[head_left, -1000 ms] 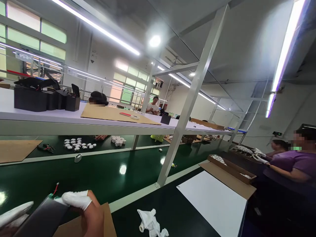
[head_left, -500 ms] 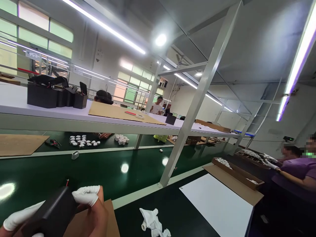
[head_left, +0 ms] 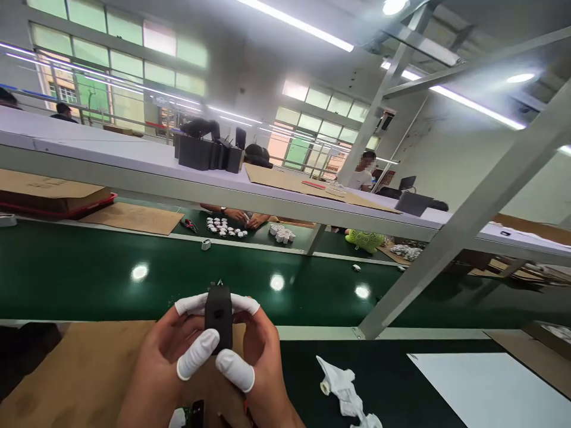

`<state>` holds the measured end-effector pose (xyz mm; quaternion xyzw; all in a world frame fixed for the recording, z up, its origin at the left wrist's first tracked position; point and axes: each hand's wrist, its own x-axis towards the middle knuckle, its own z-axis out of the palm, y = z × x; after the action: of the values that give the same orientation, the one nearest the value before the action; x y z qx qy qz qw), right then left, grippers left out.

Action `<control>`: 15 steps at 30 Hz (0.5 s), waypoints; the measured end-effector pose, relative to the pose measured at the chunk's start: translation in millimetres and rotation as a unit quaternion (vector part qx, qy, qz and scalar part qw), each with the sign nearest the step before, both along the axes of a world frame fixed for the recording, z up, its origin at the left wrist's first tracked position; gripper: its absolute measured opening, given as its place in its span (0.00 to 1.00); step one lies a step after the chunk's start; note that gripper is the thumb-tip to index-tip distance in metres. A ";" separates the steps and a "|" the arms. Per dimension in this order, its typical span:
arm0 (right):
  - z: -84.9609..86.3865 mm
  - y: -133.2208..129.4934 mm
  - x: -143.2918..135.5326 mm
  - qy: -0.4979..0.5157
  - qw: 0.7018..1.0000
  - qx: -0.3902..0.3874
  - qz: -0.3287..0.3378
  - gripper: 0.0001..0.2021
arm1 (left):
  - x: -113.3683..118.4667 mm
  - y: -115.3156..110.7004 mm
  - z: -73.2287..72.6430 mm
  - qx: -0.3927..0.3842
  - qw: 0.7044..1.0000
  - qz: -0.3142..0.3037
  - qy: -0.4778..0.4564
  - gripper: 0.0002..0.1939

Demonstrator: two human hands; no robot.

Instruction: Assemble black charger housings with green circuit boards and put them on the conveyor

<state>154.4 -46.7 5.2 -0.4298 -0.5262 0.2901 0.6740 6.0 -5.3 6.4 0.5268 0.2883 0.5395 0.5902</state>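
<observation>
A black plastic case (head_left: 218, 315) with a small hole in its near face is held between both hands, over a brown cardboard sheet (head_left: 102, 356). Small metal bits stick up at its far end. My left hand (head_left: 167, 351) grips it from the left and my right hand (head_left: 261, 351) from the right. White finger cots cover the thumbs and the fingertips that show. Below the hands, partly hidden, lie a small black part (head_left: 197, 413) and a white piece (head_left: 177, 418) beside something green. A crumpled bundle of white finger cots (head_left: 343, 389) lies to the right.
Beyond the cardboard runs a glossy green belt (head_left: 169, 273) with a small white part (head_left: 206, 244) near its far edge. A slanted metal post (head_left: 446, 244) stands at right, near a white sheet (head_left: 486, 380). Across the belt, another person's hands (head_left: 250, 219) work beside several white pieces.
My view has swung left. The black case, tilted at the lower left before, is now nearer the middle of the view with its narrow face towards me, still in both hands.
</observation>
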 end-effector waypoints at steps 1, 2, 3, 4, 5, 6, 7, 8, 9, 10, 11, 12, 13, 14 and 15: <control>1.8 -0.5 0.1 0.020 0.999 -0.015 0.021 0.33 | 3.3 -2.6 4.0 -0.059 0.997 -0.008 -0.039 0.30; 3.2 -0.9 0.3 0.031 0.999 -0.025 0.036 0.32 | 6.2 -4.9 8.1 -0.100 0.993 -0.011 -0.070 0.33; 3.9 -1.1 0.5 0.039 0.998 -0.031 0.046 0.32 | 8.2 -7.0 12.0 -0.115 0.990 -0.012 -0.083 0.34; 3.9 -1.2 0.7 0.045 0.997 -0.031 0.052 0.33 | 9.4 -8.6 15.5 -0.121 0.988 -0.010 -0.092 0.33; 3.3 -1.2 0.7 0.049 0.997 -0.030 0.056 0.34 | 9.7 -9.8 18.4 -0.122 0.988 -0.008 -0.099 0.33; 2.2 -1.0 0.6 0.051 0.997 -0.028 0.057 0.34 | 9.5 -10.6 20.6 -0.121 0.987 -0.006 -0.104 0.31; 1.0 -0.8 0.4 0.053 0.997 -0.026 0.056 0.35 | 9.0 -11.0 22.0 -0.120 0.987 -0.007 -0.107 0.31; -0.2 -0.6 0.1 0.055 0.997 -0.023 0.055 0.35 | 8.3 -11.2 22.6 -0.118 0.987 -0.009 -0.109 0.30; -1.1 -0.3 -0.1 0.058 0.997 -0.020 0.052 0.35 | 7.6 -11.2 22.7 -0.117 0.987 -0.011 -0.109 0.30; -1.6 0.0 -0.2 0.060 0.997 -0.018 0.048 0.34 | 7.2 -11.0 22.2 -0.118 0.987 -0.012 -0.109 0.30; -1.7 0.3 -0.2 0.063 0.997 -0.017 0.044 0.35 | 6.9 -10.6 21.3 -0.120 0.987 -0.014 -0.109 0.30; -1.5 0.6 -0.1 0.064 0.997 -0.018 0.041 0.35 | 6.8 -10.0 19.9 -0.124 0.986 -0.016 -0.109 0.31; -1.3 1.0 0.2 0.063 0.997 -0.020 0.039 0.35 | 7.0 -9.3 18.1 -0.128 0.986 -0.018 -0.109 0.31; -1.2 1.4 0.5 0.060 0.997 -0.021 0.039 0.35 | 7.4 -8.2 15.9 -0.131 0.985 -0.021 -0.110 0.32; -1.3 1.7 0.6 0.055 0.998 -0.022 0.038 0.35 | 8.0 -6.9 13.3 -0.132 0.985 -0.024 -0.112 0.32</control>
<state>155.0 -45.0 3.9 -0.4075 -0.4976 0.3499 0.6811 14.0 -12.2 19.7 0.3875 0.2765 0.5379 0.6957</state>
